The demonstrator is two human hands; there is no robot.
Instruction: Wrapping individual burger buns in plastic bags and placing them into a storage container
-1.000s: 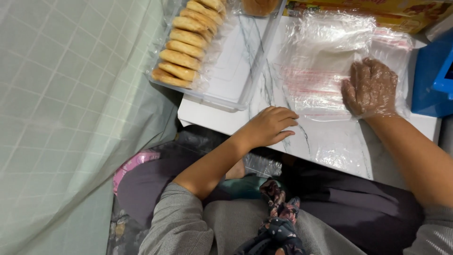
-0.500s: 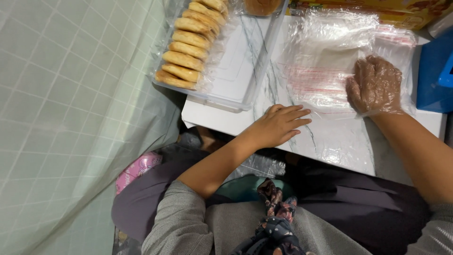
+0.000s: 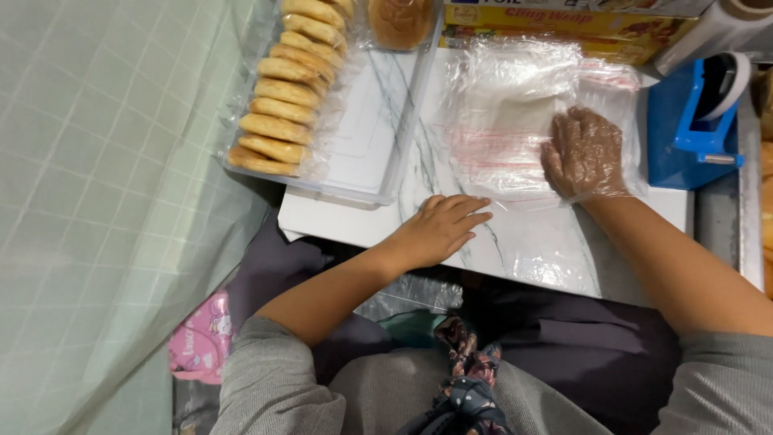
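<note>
My gloved right hand (image 3: 586, 155) lies flat, fingers spread, on a stack of clear plastic bags (image 3: 507, 121) near the far right of the marble-patterned board (image 3: 354, 221), holding nothing but pinning the top sheet down. My bare left hand (image 3: 439, 229) rests palm-down at the board's near edge, fingers loosely together and empty, touching the stretched cling film (image 3: 547, 242) beside the bags. At the board's far left corner a clear tray (image 3: 378, 173) holds a row of golden biscuits (image 3: 282, 105) along its left wall, the rest of it bare. A blue tape dispenser (image 3: 692, 121) stands off the right edge. By my reading, I am at the bag-separating step; next comes a light pinch to lift one bag free without dragging the whole stack.
</note>
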